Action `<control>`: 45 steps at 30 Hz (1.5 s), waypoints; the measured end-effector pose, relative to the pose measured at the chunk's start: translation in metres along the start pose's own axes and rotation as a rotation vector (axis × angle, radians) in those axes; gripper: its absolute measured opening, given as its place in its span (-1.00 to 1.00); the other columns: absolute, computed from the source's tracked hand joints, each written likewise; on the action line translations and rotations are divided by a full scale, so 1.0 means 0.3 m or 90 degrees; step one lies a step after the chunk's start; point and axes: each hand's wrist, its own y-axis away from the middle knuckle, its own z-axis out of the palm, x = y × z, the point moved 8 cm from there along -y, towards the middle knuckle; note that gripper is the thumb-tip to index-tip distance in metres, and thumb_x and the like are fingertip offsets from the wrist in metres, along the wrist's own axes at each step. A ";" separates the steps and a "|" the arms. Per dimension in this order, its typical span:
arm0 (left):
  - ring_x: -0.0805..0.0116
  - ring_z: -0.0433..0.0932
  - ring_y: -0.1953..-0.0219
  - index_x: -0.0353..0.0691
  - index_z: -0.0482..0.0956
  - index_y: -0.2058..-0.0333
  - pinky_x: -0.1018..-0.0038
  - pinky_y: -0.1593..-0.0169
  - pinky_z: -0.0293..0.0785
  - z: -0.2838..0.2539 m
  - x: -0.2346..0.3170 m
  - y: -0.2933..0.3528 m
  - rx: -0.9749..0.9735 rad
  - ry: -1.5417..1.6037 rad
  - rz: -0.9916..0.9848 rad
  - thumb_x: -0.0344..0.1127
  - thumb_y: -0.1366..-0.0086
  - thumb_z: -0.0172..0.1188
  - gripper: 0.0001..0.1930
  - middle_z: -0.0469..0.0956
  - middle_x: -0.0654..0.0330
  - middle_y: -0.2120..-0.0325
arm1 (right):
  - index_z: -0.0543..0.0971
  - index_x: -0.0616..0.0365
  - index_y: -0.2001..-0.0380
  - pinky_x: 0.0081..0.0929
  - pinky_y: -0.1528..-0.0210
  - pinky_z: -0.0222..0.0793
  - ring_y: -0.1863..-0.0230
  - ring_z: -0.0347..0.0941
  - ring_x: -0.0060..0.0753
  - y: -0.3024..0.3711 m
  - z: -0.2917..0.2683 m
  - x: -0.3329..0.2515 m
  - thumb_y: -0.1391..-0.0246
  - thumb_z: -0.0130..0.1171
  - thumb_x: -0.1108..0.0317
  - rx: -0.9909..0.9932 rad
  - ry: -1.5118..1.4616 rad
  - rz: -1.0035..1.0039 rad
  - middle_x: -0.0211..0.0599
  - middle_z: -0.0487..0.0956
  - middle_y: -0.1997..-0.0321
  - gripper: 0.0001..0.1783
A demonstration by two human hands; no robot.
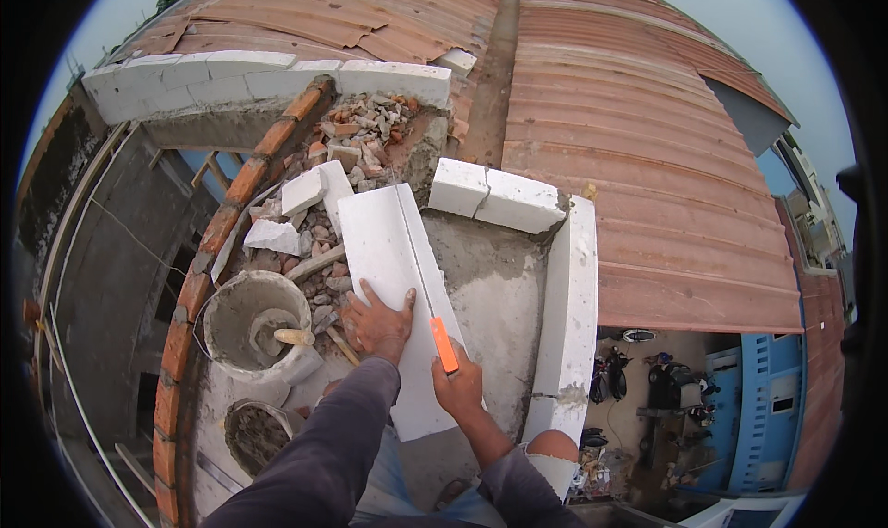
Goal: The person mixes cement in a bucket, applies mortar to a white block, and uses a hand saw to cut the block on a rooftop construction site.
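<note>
A long white lightweight block (379,241) lies slanting in front of me, its near end close to my legs. My left hand (377,323) presses on its left part with the fingers spread, holding nothing. My right hand (459,386) is closed around the orange handle of a handsaw (444,345). The saw's thin blade runs lengthwise along the block, away from me. Whether its teeth are sunk into the block I cannot tell.
Left of the block stand a mortar bucket (222,329) with a wooden-handled tool in it and a second bucket (254,435). Broken bricks and rubble (365,135) lie beyond. A low white block wall (569,297) edges the right side, with a drop beyond. Red-brown metal roofing (638,158) spreads behind.
</note>
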 end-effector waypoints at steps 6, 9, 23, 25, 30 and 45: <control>-0.23 0.04 -0.52 -0.10 -0.08 -0.59 0.00 -0.55 0.01 0.001 0.001 -0.006 0.012 0.004 0.020 0.56 -0.33 0.05 0.13 -0.01 -0.23 -0.50 | 0.51 0.20 -0.27 -0.06 0.16 0.61 0.22 0.69 0.26 -0.040 0.015 0.005 -0.19 0.20 0.45 -0.025 0.007 -0.032 0.19 0.70 0.22 -0.46; -0.23 0.03 -0.52 -0.11 -0.09 -0.59 0.00 -0.55 0.03 0.015 -0.003 -0.017 0.009 0.015 0.025 0.50 -0.37 0.05 0.09 -0.02 -0.23 -0.50 | 0.51 0.21 -0.26 -0.05 0.17 0.61 0.24 0.69 0.25 0.010 -0.051 0.008 -0.18 0.20 0.45 -0.011 -0.006 -0.028 0.19 0.69 0.22 -0.45; -0.22 0.08 -0.51 -0.09 -0.09 -0.59 0.01 -0.53 0.10 0.012 -0.001 -0.023 -0.008 0.017 0.019 0.57 -0.33 0.04 0.13 -0.01 -0.22 -0.50 | 0.55 0.26 -0.23 -0.19 0.13 0.62 0.18 0.73 0.10 -0.094 0.033 0.071 -0.14 0.19 0.48 -0.016 -0.013 0.026 0.13 0.72 0.17 -0.46; -0.22 0.09 -0.51 -0.08 -0.09 -0.59 0.01 -0.52 0.10 0.022 -0.002 -0.024 -0.011 -0.017 0.017 0.58 -0.32 0.04 0.14 -0.01 -0.22 -0.49 | 0.54 0.26 -0.24 -0.14 0.16 0.63 0.20 0.72 0.17 -0.043 0.006 0.063 -0.13 0.18 0.48 -0.020 -0.004 0.023 0.17 0.71 0.18 -0.45; -0.23 0.05 -0.52 -0.07 -0.12 -0.59 -0.03 -0.50 0.16 0.030 0.000 -0.029 -0.006 -0.028 0.024 0.57 -0.33 0.05 0.14 -0.03 -0.24 -0.50 | 0.57 0.27 -0.20 -0.27 0.08 0.61 0.14 0.74 0.00 -0.113 0.040 0.074 -0.13 0.17 0.52 -0.032 -0.025 0.080 0.11 0.72 0.14 -0.48; -0.19 0.06 -0.53 -0.05 -0.10 -0.59 -0.03 -0.49 0.18 0.038 -0.007 -0.036 -0.020 -0.014 0.017 0.51 -0.36 0.06 0.08 -0.03 -0.21 -0.51 | 0.54 0.27 -0.20 -0.10 0.05 0.61 0.10 0.69 0.22 -0.150 0.059 0.049 -0.11 0.16 0.51 -0.002 0.024 0.062 0.18 0.70 0.13 -0.47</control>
